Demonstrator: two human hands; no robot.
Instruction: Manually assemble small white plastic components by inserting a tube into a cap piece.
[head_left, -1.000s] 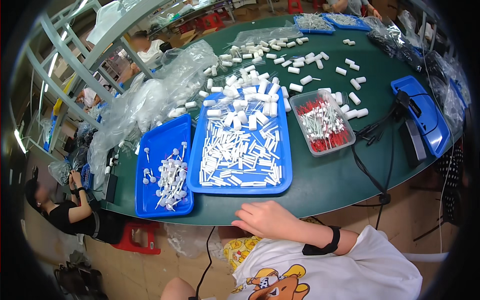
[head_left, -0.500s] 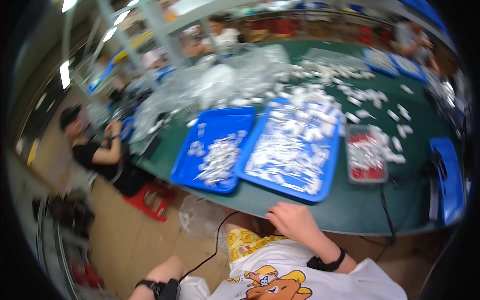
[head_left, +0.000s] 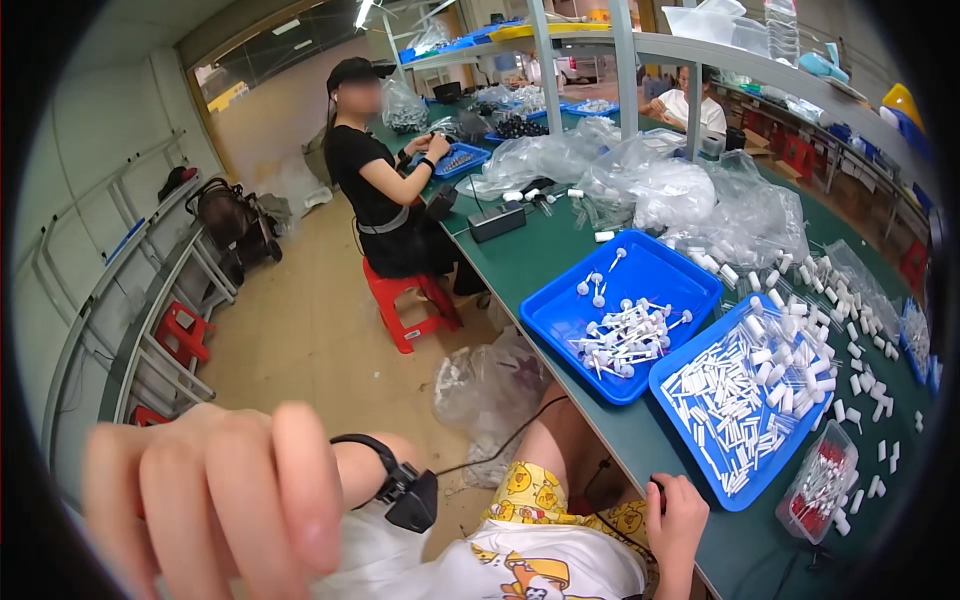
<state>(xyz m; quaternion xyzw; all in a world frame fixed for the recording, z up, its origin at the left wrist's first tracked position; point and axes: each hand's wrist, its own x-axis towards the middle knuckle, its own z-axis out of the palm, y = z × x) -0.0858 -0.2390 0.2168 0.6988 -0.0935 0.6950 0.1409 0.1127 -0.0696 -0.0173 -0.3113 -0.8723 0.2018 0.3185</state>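
My left hand [head_left: 220, 490] is raised close to the camera at the lower left, blurred, its fingers loosely bent and apart; I see nothing in it. Around that wrist sits a black strap with a small black device [head_left: 412, 497]. At the table's near edge, my right hand [head_left: 680, 525] has its fingers curled about a small dark thing [head_left: 657, 488], mostly hidden. Nearest to it is a blue tray [head_left: 655, 385] of white sticks and white cylinders. Beside that, another blue tray [head_left: 548, 312] holds white stemmed pieces with round heads.
A clear box [head_left: 818, 480] of red and white pieces stands at right. White cylinders lie scattered on the green table [head_left: 530, 265]. Clear plastic bags [head_left: 690, 195] heap behind the trays. A co-worker [head_left: 375, 170] sits on a red stool [head_left: 410, 305]. A cable [head_left: 510, 440] crosses my lap.
My view has swung left, so the trays now appear further right. My left hand has come up into view near the camera. My right hand now curls around a small dark thing.
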